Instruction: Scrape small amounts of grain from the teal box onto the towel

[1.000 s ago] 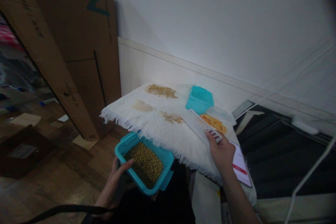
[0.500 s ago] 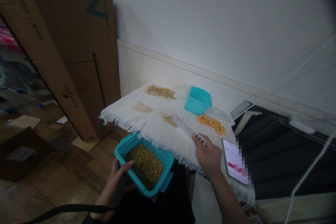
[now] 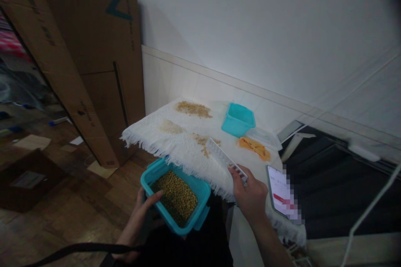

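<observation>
My left hand (image 3: pixel 140 212) grips the near-left side of a turquoise plastic box (image 3: pixel 205 194), thumb over the rim. Yellow soybeans (image 3: pixel 180 192) and darker green beans fill part of the box, which I hold tilted just below the table edge. My right hand (image 3: pixel 252 194) is closed on the near end of a long white slotted plastic strip (image 3: pixel 224 156), its far end at a small scatter of soybeans (image 3: pixel 200 138) on the white cloth (image 3: pixel 188 158). To the left lies a pale heap of small grains, perhaps rice (image 3: pixel 171 127). Farther back are more soybeans (image 3: pixel 194 109).
A second turquoise box (image 3: pixel 239 120) stands at the back right, beside a clear lid (image 3: pixel 266 137) and an orange cloth (image 3: pixel 254 147). A phone (image 3: pixel 280 192) lies on the right edge. Left of the table rises a tall cardboard box (image 3: pixel 103 50); a white wall is behind.
The strip's far end has swung left and nearer me, showing more of its slotted face, and now lies among the nearest soybeans, which look more scattered. My left hand still holds the box.
</observation>
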Demonstrator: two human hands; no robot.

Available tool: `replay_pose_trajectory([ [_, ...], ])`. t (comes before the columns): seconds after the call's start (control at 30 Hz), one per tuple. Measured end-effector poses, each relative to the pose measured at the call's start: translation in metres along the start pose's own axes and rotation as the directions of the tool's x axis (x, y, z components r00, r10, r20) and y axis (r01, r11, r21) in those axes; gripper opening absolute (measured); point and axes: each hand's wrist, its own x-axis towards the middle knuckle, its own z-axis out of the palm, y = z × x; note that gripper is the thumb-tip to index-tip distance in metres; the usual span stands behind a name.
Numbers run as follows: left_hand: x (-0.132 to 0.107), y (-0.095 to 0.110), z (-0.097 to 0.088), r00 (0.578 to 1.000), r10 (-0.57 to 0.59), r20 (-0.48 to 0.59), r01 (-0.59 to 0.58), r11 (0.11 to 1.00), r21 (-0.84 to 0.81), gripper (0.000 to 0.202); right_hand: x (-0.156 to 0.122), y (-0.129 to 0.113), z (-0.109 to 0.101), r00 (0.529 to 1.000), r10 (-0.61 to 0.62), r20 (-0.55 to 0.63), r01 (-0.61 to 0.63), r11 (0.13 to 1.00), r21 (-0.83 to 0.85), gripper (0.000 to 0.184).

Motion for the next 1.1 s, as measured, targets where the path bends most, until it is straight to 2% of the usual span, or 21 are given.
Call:
replay_pose_trajectory([
  [0.17,-0.001,0.001,0.0,1.0,-0.024,0.002,0.024,1.0,-0.003,0.089,-0.004,-0.005,-0.008,1.0,0.01,0.009,-0.01,0.999,-0.037,0.052],
  [0.33,-0.001,0.001,0.0,0.999,-0.023,0.031,0.023,1.0,0.009,0.094,-0.008,-0.017,-0.012,0.999,-0.027,0.021,0.027,1.0,0.013,0.049],
  [0.57,-0.007,0.004,0.002,0.999,-0.014,0.047,0.015,1.0,-0.014,0.097,-0.009,-0.023,-0.018,0.999,-0.037,0.018,0.038,0.999,-0.037,0.05],
  [0.9,-0.011,0.005,0.005,0.999,-0.014,0.041,0.014,1.0,0.012,0.081,-0.006,-0.039,-0.022,0.989,-0.145,0.012,0.145,0.989,-0.031,0.049],
  [1.1,-0.01,0.003,0.004,0.999,-0.001,0.045,0.0,1.0,0.012,0.07,-0.013,-0.032,-0.022,0.991,-0.134,-0.006,0.134,0.991,-0.016,0.043],
])
